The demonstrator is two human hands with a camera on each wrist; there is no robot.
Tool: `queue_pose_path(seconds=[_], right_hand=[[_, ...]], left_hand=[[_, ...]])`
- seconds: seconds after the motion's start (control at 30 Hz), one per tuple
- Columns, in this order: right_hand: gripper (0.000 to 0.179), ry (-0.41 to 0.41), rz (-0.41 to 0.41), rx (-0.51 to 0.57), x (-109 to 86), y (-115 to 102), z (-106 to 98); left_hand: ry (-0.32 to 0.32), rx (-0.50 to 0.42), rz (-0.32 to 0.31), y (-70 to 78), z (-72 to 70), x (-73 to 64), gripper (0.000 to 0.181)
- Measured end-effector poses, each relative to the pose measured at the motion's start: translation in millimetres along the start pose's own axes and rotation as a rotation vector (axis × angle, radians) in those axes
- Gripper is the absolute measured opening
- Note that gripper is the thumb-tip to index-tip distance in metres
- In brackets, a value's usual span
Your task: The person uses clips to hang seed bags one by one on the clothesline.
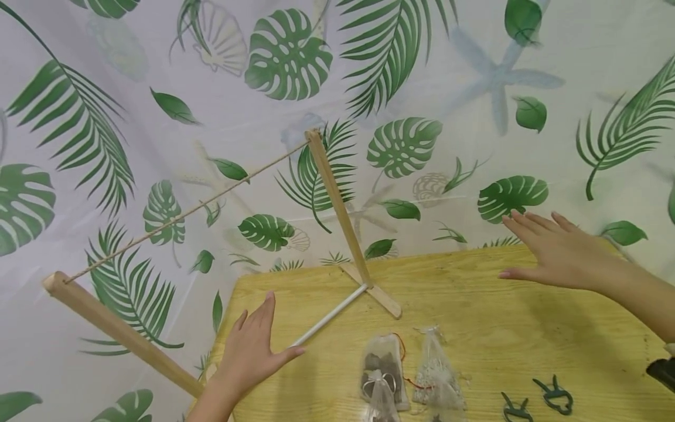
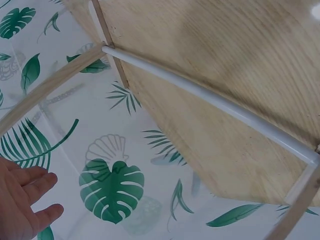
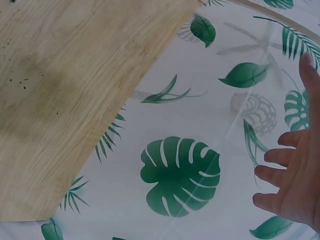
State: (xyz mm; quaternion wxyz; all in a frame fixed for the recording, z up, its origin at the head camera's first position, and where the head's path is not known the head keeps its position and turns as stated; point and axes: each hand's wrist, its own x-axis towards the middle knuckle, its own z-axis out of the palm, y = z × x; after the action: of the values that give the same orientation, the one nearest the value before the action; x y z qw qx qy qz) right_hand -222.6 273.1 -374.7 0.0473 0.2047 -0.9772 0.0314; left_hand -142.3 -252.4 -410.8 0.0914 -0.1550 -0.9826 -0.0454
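Both hands are raised over the table with nothing in them. My left hand (image 1: 250,343) has its fingers extended and thumb spread, close to a wooden stand. Two wooden posts (image 1: 340,205) make up that stand, with a thin cord (image 1: 195,208) strung between their tops and a white rod (image 1: 329,315) joining them low down. At the right, my right hand (image 1: 564,255) hovers near the far table edge, fingers spread. In the left wrist view the left hand (image 2: 25,200) appears at the lower left; in the right wrist view the right hand (image 3: 300,170) is at the right.
Several sheer drawstring pouches (image 1: 432,366) lie at the table's near middle, some holding dark pieces. Right of them are two dark green clips (image 1: 558,395). A leaf-patterned cloth (image 1: 464,123) hangs behind the yellowish wooden table (image 1: 474,305).
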Motion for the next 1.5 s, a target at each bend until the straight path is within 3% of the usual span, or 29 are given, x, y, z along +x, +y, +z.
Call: queue_pose_path(seconds=[0.33, 0.43, 0.6, 0.77, 0.9, 1.2, 1.4, 1.5], right_hand=[[0.099, -0.003, -0.111, -0.032, 28.3, -23, 7], [0.097, 0.033, -0.165, -0.069, 36.6, -33, 11], [0.094, 0.080, -0.228, -0.108, 52.8, -49, 16], [0.094, 0.084, -0.255, -0.110, 68.0, -63, 20], [0.093, 0.106, -0.272, -0.112, 79.8, -72, 20], [0.092, 0.082, -0.291, -0.033, 102.1, -94, 12], [0.085, 0.094, -0.299, -0.009, 119.3, -106, 9], [0.079, 0.105, -0.311, 0.009, 128.1, -112, 6]], left_hand=[[0.002, 0.052, -0.025, -10.9, -0.3, -11.8, 0.104], [0.005, 0.063, -0.034, -14.4, -1.6, -16.7, 0.101], [0.032, 0.026, -0.102, -20.1, -4.7, -26.0, 0.091], [-0.012, 0.020, -0.188, -24.3, -7.1, -34.3, 0.087], [-0.021, 0.009, -0.211, -28.1, -8.6, -38.6, 0.085], [-0.057, -0.135, -0.330, -37.2, -18.6, -44.2, 0.080], [-0.105, -0.125, -0.379, -37.0, -30.6, -51.7, 0.051], [-0.131, -0.093, -0.393, -38.2, -36.8, -56.2, 0.046]])
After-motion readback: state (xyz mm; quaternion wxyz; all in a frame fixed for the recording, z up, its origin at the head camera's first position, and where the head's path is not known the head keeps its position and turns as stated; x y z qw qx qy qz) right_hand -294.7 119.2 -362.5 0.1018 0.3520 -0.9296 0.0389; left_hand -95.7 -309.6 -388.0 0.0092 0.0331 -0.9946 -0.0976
